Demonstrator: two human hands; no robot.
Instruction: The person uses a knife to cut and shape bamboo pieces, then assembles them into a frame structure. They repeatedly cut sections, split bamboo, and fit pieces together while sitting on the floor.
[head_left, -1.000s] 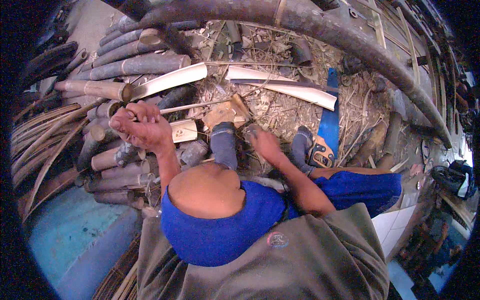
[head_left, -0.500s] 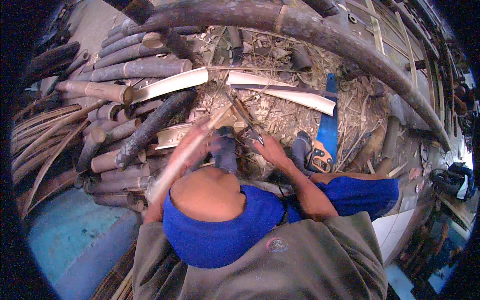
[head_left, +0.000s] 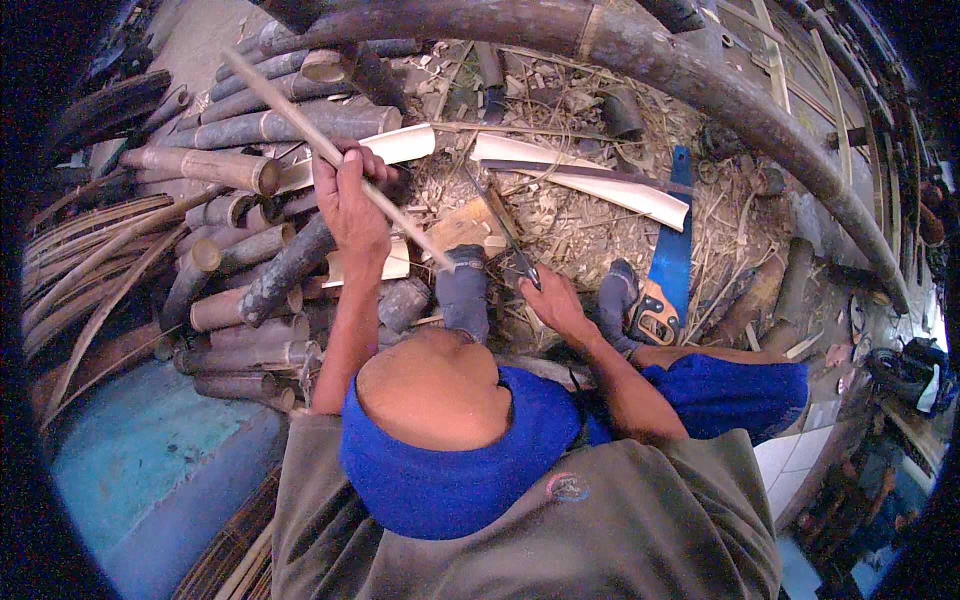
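Note:
My left hand (head_left: 355,210) is raised, its fingers wrapped round a long thin bamboo stick (head_left: 268,95). The stick slants from the far left down toward my sock-covered foot. Lower and to the right, my right hand (head_left: 558,305) grips a long-bladed knife (head_left: 505,228), its blade pointing away from me. Close to the blade lies a flat wooden block (head_left: 468,226). Beyond the knife rests a pale split bamboo piece (head_left: 640,203) with a dark strip (head_left: 590,172) across it.
A blue handsaw (head_left: 670,270) lies right of my feet. Cut bamboo logs (head_left: 235,303) are piled at left, beside bundled strips (head_left: 95,260). A thick bamboo pole (head_left: 690,75) arches across the far side. Shavings (head_left: 545,215) cover the ground.
My left hand has moved up and away from me with the stick, which has swung from beside my leg to a far-left slant. My right hand still holds the knife, nearly unmoved.

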